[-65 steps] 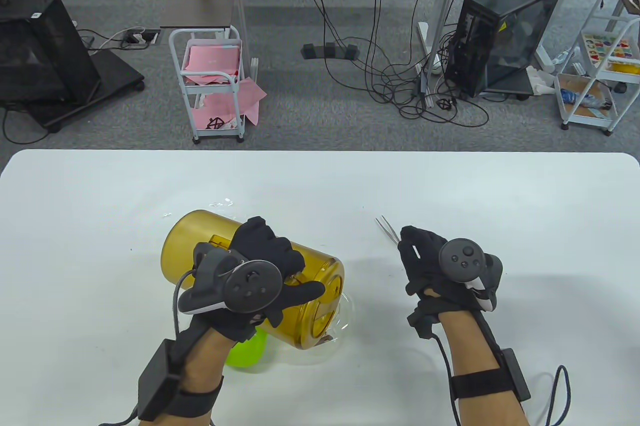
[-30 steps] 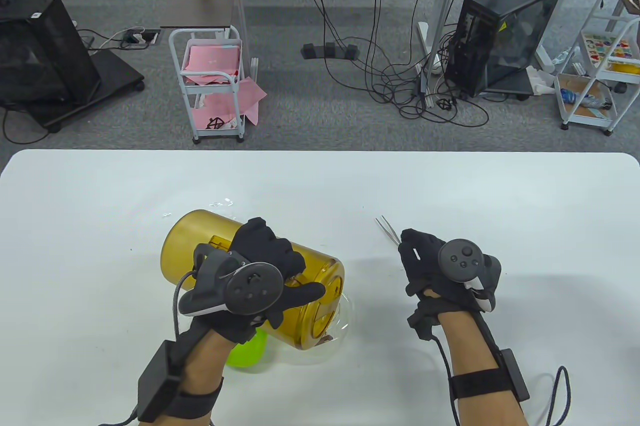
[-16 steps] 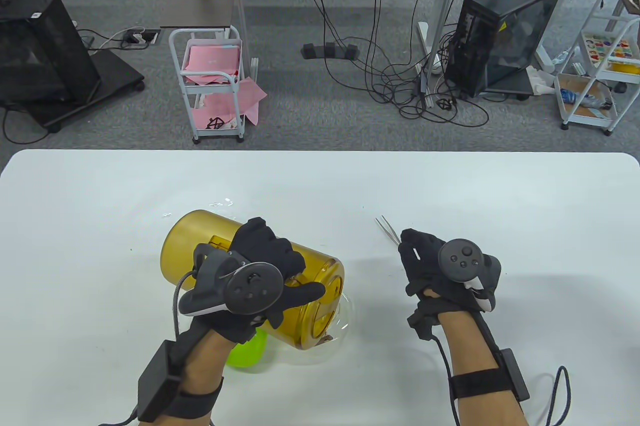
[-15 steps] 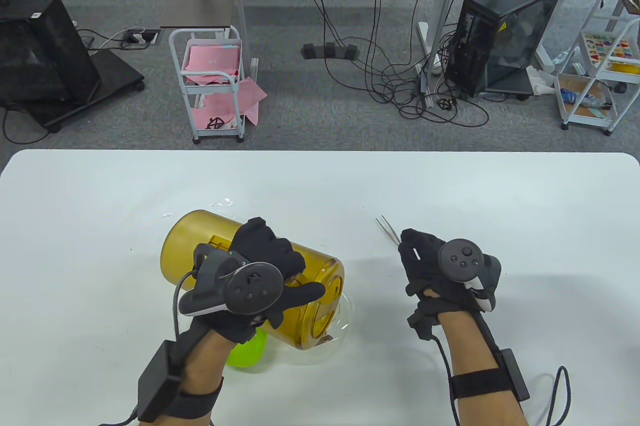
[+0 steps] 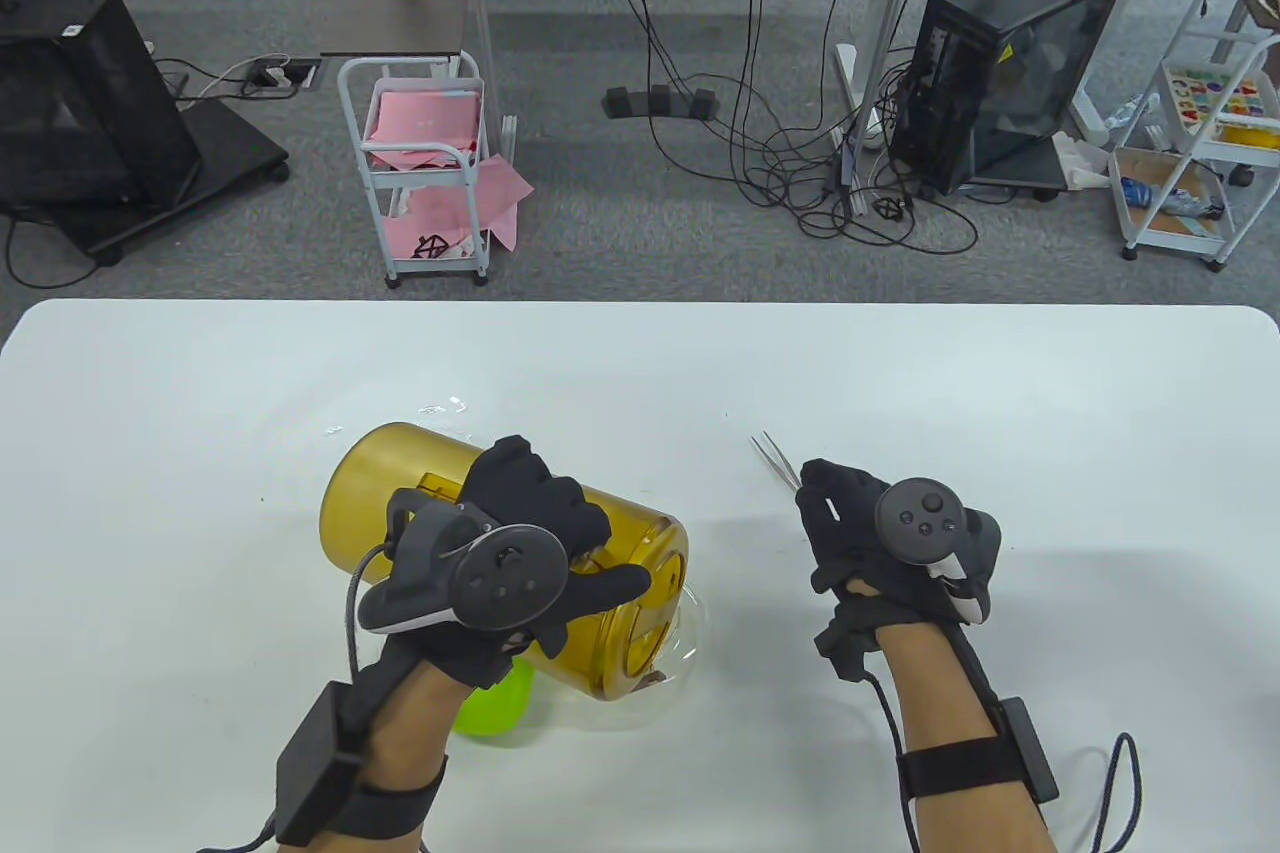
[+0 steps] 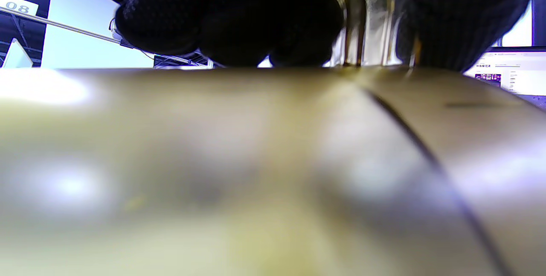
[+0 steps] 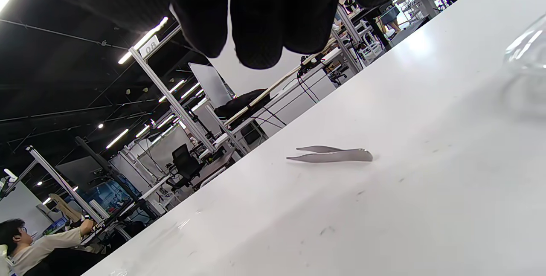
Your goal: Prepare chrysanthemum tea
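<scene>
A large amber translucent pitcher (image 5: 400, 483) lies tilted on its side in the table view, its mouth down over a clear glass vessel (image 5: 692, 631). My left hand (image 5: 540, 533) grips the pitcher by its handle (image 6: 367, 20). The pitcher's wall (image 6: 256, 161) fills the left wrist view, blurred. Metal tweezers (image 5: 775, 458) lie flat on the white table (image 5: 1000, 393), just beyond my right hand (image 5: 850, 523). In the right wrist view the tweezers (image 7: 332, 155) rest on the table by themselves, and my fingers (image 7: 258, 33) hang above them, holding nothing.
A bright green cup-like object (image 5: 495, 705) sits partly hidden under my left wrist, beside the glass vessel. Part of a clear glass item (image 7: 527, 50) shows at the right edge of the right wrist view. Beyond the table's far edge are carts, cables and computer cases.
</scene>
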`<state>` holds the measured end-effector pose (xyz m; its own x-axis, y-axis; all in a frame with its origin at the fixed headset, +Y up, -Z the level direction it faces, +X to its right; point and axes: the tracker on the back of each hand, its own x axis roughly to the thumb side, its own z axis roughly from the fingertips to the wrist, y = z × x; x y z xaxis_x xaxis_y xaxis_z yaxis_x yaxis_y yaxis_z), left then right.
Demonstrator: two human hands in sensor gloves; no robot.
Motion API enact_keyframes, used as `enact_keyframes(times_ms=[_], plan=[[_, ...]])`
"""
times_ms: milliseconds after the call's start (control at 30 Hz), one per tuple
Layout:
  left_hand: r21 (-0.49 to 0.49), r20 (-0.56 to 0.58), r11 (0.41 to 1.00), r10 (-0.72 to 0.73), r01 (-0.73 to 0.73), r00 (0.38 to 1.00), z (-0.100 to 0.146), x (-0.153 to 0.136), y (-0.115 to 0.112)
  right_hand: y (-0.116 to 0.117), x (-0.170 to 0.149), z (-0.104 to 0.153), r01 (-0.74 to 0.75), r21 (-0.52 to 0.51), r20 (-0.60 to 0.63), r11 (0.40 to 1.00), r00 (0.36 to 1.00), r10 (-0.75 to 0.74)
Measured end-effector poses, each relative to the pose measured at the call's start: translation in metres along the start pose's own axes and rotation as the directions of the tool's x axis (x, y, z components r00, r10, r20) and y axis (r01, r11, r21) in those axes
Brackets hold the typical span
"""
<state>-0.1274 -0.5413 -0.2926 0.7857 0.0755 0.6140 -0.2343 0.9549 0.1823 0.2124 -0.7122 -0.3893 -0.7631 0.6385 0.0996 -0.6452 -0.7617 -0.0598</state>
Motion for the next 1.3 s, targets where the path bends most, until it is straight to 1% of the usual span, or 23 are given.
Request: enact_keyframes(times_ms=[733,900,1300], plan=[[0.001,0.002,1.000,-0.012,0.012,1.000,0.0000,0.0019,-0.0003,0.0002,0.0004,0.0001,-0.001,0.000,0.001,1.000,1.000,0.001],[0.000,-0.002,1.000,-0.006,0.006,1.000,-0.0001,0.0012,-0.0004,0.0023,0.0030,0.0012,-0.033,0.011,0.012,0.999,0.999,0.033],[0.000,-0.002,1.000,-0.011,0.011,1.000,0.0002,0.0017,-0.0005,0.0072,0.0071,0.0018,-0.050,0.021,0.018,0.999,0.999,0.050]])
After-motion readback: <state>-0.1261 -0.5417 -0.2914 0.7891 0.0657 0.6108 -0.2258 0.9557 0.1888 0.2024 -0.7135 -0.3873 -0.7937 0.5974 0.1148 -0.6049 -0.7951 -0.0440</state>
